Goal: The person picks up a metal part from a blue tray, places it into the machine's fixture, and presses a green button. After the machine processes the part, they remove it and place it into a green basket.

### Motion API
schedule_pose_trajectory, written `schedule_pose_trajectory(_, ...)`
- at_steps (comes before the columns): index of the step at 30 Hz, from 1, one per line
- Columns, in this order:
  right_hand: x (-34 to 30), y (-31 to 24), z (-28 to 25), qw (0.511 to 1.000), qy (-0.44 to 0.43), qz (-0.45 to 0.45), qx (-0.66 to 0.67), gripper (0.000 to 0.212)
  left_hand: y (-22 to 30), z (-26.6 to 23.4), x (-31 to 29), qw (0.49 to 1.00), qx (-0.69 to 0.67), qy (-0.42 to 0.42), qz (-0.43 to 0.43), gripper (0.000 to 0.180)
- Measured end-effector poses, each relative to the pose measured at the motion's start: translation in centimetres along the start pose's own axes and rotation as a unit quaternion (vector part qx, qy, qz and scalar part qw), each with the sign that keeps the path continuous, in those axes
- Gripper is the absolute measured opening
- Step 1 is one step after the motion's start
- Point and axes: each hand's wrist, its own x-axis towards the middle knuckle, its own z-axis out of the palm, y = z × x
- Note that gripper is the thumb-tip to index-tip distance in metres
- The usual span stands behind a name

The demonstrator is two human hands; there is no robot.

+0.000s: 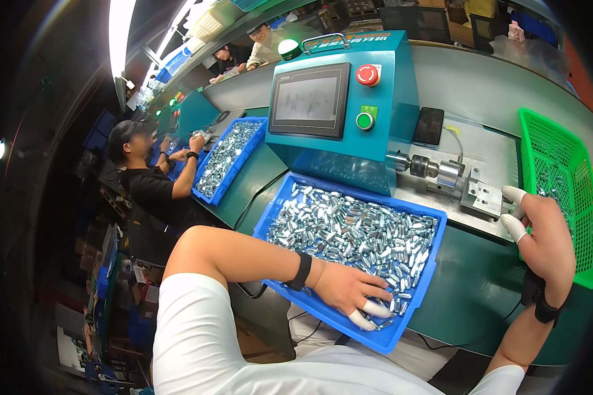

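My left hand (342, 288) reaches down into a blue tray (428, 266) filled with small shiny metal parts (349, 227). Its fingers are spread over the parts near the front right corner, with white finger covers on the thumb and forefinger. No part shows clearly in its grasp. Beside the metal fixture block (482, 194), my right hand (548, 230) has its thumb and forefinger apart, both in white covers. Nothing is visible between those fingertips; the other fingers are largely hidden behind the hand. A chuck (423, 166) on the teal machine (398, 85) faces the fixture.
A green mesh basket (590, 263) containing some metal parts stands at the right. A black phone (428, 125) lies behind the chuck. At left, a co-worker (153, 161) sits beside another blue tray (211, 194) of parts. A black cable (260, 197) crosses the green bench.
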Motion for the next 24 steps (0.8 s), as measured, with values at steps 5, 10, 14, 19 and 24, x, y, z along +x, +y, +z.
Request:
schedule_pose_trajectory(5, 0.3, -0.6, 0.2, 0.999, -0.042, 0.005, 0.019, 0.044, 0.0, 0.1, 0.7, 0.997, -0.066, 0.027, -0.022, 0.046)
schedule_pose_trajectory(10, 0.2, 0.0, 0.4, 1.000, -0.018, -0.017, 0.007, 0.044, 0.5, 0.1, 1.8, 0.996, -0.074, 0.043, -0.002, 0.033)
schedule_pose_trajectory(14, 0.2, 0.1, 0.5, 1.000, -0.010, -0.025, 0.001, 0.044, 0.3, 0.2, 1.9, 0.998, -0.019, 0.065, -0.011, 0.025)
schedule_pose_trajectory(19, 0.3, -0.2, 0.7, 0.999, -0.026, -0.015, 0.014, 0.044, 0.0, -0.2, 0.8, 0.994, 0.091, 0.046, -0.038, 0.023)
schedule_pose_trajectory(24, -0.1, -0.3, 0.7, 1.000, -0.014, -0.013, 0.000, 0.045, -0.2, -1.4, -1.2, 0.987, 0.121, 0.016, -0.101, 0.024)
